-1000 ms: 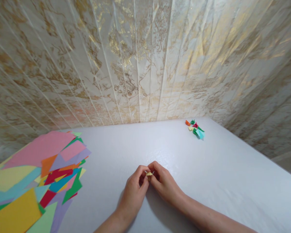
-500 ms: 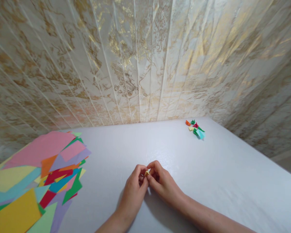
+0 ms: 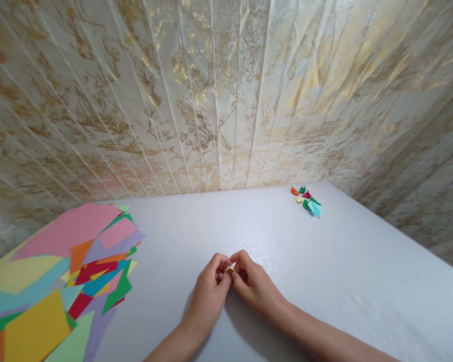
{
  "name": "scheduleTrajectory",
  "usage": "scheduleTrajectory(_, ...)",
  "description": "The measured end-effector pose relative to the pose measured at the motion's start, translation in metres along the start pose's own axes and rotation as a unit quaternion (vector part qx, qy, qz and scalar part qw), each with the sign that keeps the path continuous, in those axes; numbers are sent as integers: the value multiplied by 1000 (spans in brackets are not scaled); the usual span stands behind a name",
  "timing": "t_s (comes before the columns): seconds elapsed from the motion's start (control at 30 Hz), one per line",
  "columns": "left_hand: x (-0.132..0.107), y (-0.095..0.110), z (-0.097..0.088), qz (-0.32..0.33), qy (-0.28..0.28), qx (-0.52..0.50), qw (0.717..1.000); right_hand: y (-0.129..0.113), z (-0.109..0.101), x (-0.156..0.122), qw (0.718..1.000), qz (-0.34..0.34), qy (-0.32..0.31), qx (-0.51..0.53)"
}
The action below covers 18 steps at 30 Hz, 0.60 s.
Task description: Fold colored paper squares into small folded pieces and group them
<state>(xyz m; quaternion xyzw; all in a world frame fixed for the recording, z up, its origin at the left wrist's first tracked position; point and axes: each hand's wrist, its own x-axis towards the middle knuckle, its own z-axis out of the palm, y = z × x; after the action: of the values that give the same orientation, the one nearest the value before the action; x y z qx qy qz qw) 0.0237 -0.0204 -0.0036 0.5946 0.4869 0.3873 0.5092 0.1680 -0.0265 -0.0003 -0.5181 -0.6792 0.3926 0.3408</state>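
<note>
Both of my hands meet at the near middle of the white table (image 3: pixel 324 261). My left hand (image 3: pixel 208 294) and my right hand (image 3: pixel 254 284) pinch a tiny folded piece of yellow paper (image 3: pixel 230 269) between their fingertips. Only a small corner of the yellow paper shows; the rest is hidden by my fingers. Both hands rest low on the table top.
A spread pile of coloured paper sheets (image 3: pixel 60 271) covers the table's left side. A small cluster of folded paper pieces (image 3: pixel 305 199) in orange, red, green and light blue lies at the far right near the wall. A marbled gold-and-white wall (image 3: pixel 219 100) stands behind.
My fingertips have closed tighter over the yellow paper, so less of it shows. The view has shifted slightly; the hands stay in the same spot.
</note>
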Motion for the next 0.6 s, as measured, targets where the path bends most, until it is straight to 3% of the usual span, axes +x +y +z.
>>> scheduleTrajectory(0.3, 0, -1, -3, -7, -30, -33, 999, 8, -1, 4, 996, 4, 8, 93)
scheduleTrajectory(0.6, 7, 0, -6, -38, -24, -146, 988, 7, -3, 2, 998, -59, 13, 0)
